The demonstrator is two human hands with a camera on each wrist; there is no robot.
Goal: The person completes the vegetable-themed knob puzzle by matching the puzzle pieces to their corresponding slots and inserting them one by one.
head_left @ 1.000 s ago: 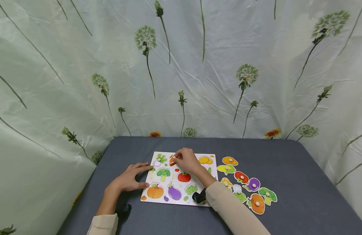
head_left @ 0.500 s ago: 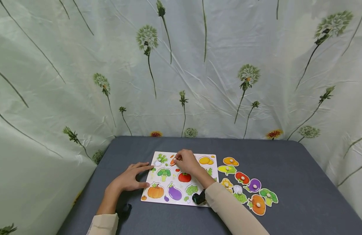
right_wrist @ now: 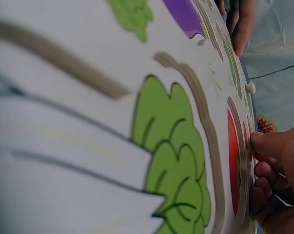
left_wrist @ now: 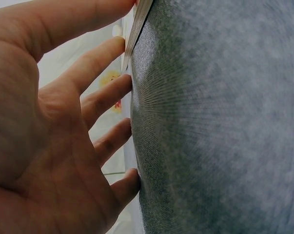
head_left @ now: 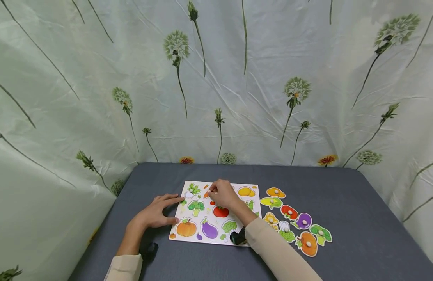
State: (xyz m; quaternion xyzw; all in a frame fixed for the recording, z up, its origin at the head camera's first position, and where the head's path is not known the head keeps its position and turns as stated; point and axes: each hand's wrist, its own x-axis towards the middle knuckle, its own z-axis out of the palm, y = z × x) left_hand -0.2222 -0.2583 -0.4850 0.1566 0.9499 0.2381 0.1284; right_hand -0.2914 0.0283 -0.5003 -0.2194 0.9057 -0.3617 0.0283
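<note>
"Head view, left of centre: left hand (head_left: 155,212), how placed?"

"Fingers straight and spread, forefinger and thumb at the left edge of the puzzle board (head_left: 218,223). Nothing gripped."

"And that board, lower middle of the frame?"

"Stiff and fairly light by the look of it, perhaps prone to sliding; best steadied by the edges. Thin, white, printed with bright vegetables, pale and woody along the edge in the left wrist view."

"Next, carrot piece (head_left: 206,194)?"

"On the board near the top, just left of the right hand (head_left: 221,194). Apparently pinched between thumb and curled fingers, with any knob out of sight. Probably light, rigid and smooth. Orange, mostly covered."

"Further right, loose pieces (head_left: 300,218)?"

"On the dark grey cloth (head_left: 360,242), lower right of centre. Likely just as light and stiff. Easiest hold: the round knob, as on the pumpkin piece (head_left: 304,249). Flat, bright, pale-rimmed."
</note>
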